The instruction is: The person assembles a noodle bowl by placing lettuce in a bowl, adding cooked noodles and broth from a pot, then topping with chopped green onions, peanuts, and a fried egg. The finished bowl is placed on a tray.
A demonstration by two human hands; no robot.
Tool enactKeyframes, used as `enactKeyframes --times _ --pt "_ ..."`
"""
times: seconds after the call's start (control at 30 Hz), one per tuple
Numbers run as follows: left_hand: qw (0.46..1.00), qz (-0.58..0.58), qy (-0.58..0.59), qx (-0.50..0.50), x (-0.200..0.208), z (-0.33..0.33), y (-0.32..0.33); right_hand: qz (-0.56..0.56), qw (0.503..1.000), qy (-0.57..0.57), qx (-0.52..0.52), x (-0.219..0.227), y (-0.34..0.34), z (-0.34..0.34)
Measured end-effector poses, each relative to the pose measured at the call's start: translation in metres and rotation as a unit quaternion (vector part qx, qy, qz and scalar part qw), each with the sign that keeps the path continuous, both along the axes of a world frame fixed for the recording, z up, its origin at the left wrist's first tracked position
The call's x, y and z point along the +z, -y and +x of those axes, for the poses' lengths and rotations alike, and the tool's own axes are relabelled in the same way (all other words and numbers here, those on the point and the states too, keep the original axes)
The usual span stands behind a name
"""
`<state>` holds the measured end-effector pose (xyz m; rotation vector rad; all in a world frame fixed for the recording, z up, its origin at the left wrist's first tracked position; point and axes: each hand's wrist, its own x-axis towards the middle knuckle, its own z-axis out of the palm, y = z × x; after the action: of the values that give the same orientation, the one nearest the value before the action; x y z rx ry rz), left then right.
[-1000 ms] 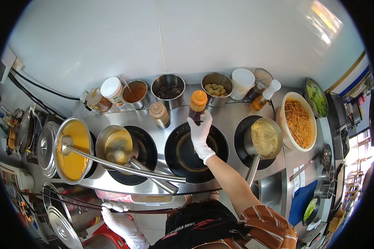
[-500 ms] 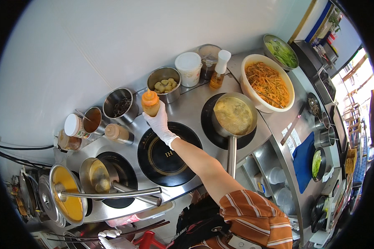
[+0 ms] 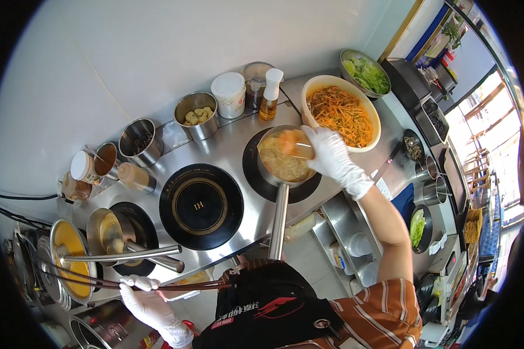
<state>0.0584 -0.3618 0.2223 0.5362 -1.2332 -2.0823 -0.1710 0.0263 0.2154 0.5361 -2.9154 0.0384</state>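
Note:
My gloved right hand grips a squeeze bottle with an orange cap. The bottle is tipped sideways over a saucepan of yellowish broth, its cap end blurred by motion. The saucepan stands on the right black hob plate, its long handle toward me. At the lower left, my gloved left hand is closed round long dark chopsticks, which lie level in front of the counter. Near it are a pan of yellow liquid and a smaller saucepan, both with long metal handles.
A bare black hob plate lies between the pans. Along the wall stand steel pots, a white tub and an oil spray bottle. A big bowl of shredded carrot and a bowl of lettuce sit at the right.
My right hand has carried the squeeze bottle from beside the wall pots rightward over the saucepan and tipped it. My left hand with the chopsticks has risen further into view. The whole view has shifted.

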Motion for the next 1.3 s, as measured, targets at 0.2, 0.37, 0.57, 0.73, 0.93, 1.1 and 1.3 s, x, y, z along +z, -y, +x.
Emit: enactKeyframes --times 0.2,0.37,0.57,0.73,0.93,1.1,1.3 --pt "0.999 0.031 0.025 -0.015 0.0 -0.002 -0.036 0.336 0.941 -0.042 -0.008 -0.006 -0.074 0.006" --pt "0.999 0.028 0.003 -0.03 0.006 0.005 -0.051 0.337 0.938 -0.07 0.053 -0.02 -0.077 0.012" --pt "0.999 0.012 0.03 0.011 0.005 0.016 -0.063 0.313 0.94 -0.136 0.018 -0.023 -0.073 -0.027" --pt "0.998 0.007 0.053 0.038 0.002 0.021 -0.067 0.342 0.936 -0.068 -0.037 0.0 -0.102 -0.033" --pt "0.997 -0.003 0.063 0.054 0.001 0.018 -0.072 0.334 0.939 -0.076 0.042 0.007 -0.104 0.003" --pt "0.998 -0.013 0.051 0.043 0.005 0.014 -0.078 0.341 0.934 -0.104 0.008 0.005 -0.104 -0.019" --pt "0.998 -0.008 0.035 0.048 0.002 0.019 -0.077 0.312 0.948 -0.063 0.009 -0.008 -0.118 -0.001"
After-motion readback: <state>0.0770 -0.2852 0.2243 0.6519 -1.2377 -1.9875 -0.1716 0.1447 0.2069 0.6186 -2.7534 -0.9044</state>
